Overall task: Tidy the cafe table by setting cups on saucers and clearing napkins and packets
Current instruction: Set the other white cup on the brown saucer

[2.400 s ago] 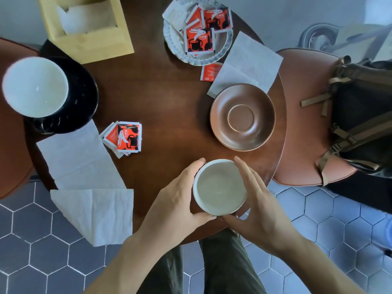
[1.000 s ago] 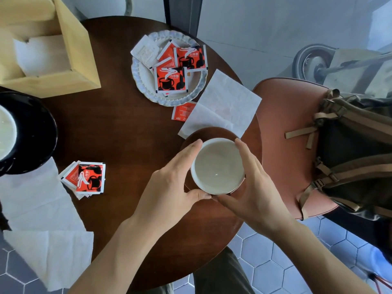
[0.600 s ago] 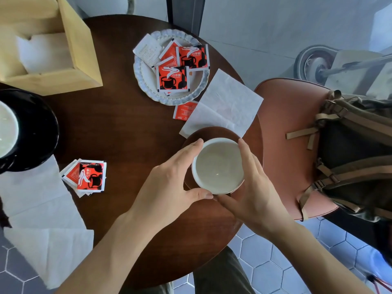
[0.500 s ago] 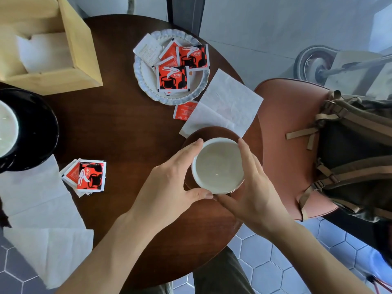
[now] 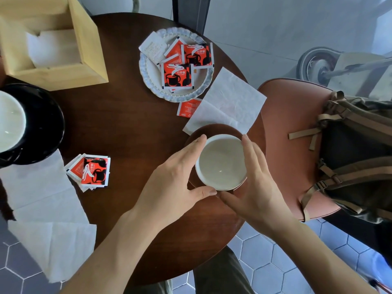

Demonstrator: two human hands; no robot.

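A white cup (image 5: 221,162) stands on the brown saucer (image 5: 212,129) near the table's right edge. My left hand (image 5: 171,183) wraps its left side and my right hand (image 5: 256,187) its right side, fingers and thumbs against the rim. A white napkin (image 5: 229,102) lies just beyond the saucer, partly under it. One loose red packet (image 5: 187,107) lies beside that napkin. More red packets (image 5: 177,75) sit on a white scalloped plate (image 5: 148,81). A small stack of packets (image 5: 91,170) lies at the left.
A second white cup (image 5: 8,122) sits on a black saucer (image 5: 48,124) at the left edge. Two napkins (image 5: 38,187) (image 5: 57,245) hang over the table's near left side. A wooden napkin box (image 5: 89,49) stands at the back left. A chair (image 5: 292,124) with a backpack (image 5: 356,155) is on the right.
Both hands carried the white cup from the table's near edge onto the brown saucer. Over the last half second the hands and cup have stayed still.
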